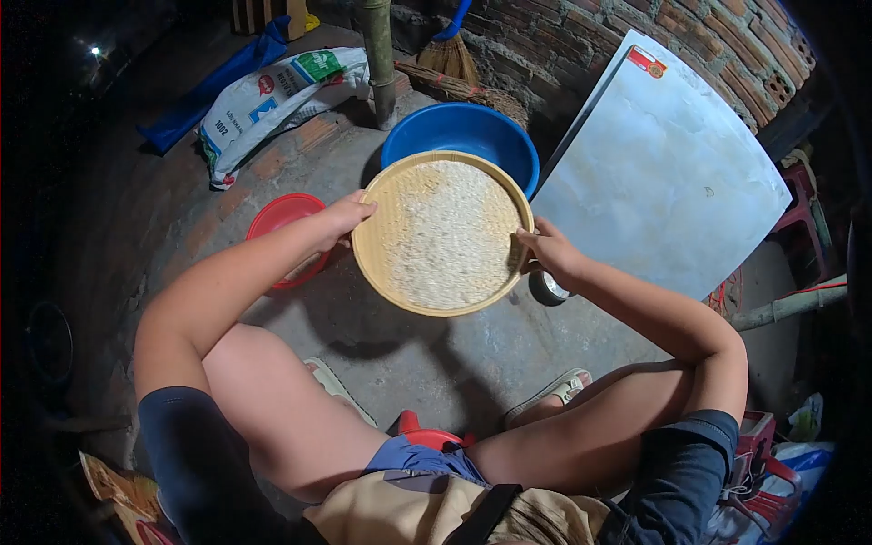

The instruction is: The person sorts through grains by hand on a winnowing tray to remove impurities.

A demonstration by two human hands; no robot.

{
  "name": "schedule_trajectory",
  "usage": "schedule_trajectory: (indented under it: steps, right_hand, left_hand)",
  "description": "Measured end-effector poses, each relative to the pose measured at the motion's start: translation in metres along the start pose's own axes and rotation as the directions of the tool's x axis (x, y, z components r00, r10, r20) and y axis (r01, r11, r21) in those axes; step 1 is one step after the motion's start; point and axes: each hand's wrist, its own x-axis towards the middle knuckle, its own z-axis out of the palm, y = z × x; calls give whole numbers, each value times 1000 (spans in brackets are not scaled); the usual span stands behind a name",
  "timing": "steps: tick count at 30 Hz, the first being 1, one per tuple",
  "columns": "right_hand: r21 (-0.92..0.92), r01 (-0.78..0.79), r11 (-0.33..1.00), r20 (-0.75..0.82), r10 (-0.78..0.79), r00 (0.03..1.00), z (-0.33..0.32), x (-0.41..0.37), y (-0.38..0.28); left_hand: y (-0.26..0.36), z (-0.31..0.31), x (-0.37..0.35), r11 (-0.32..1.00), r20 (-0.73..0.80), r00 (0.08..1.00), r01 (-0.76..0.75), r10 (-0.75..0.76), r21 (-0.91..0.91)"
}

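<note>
A round woven winnowing basket (374, 238) is held up in front of me, with whitish grains (450, 241) spread over its middle, slightly blurred. My left hand (348, 218) is closed on its left rim, thumb on top. On the right rim, my right hand (551, 251) grips with the fingers partly hidden beneath. Behind the basket, and partly covered by it, is a blue basin (463, 127). A red basin (283, 214) stands on the floor by my left forearm. Under my right hand shows a small metal can (549, 289), partly hidden.
A large whitish board (668, 173) leans at the right near a brick wall (545, 45). A bamboo post (379, 64), a printed sack (272, 104) and a straw broom (448, 62) are at the back. Beneath me is a red stool (434, 438).
</note>
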Motion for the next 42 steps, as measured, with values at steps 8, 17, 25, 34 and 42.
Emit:
schedule_trajectory:
  steps: [8,17,25,34,42]
  right_hand:
    - [-48,-41,998,-55,39,998,-19,39,20]
    - [-437,11,899,42,8,999,-13,71,-37]
    - [-796,183,576,-178,-512,840,47,133,92]
    - [-669,226,708,-264,-511,818,86,120,232]
    - [-627,129,768,-294,-387,874,95,111,258]
  left_hand:
    - [-12,17,-17,995,-11,999,-50,52,82]
    - [-19,-4,-20,974,-274,957,-32,94,224]
    - [-142,62,68,945,-695,717,193,46,262]
    - [-285,127,82,922,-770,629,223,112,316]
    - [-275,158,84,683,-636,630,220,446,697]
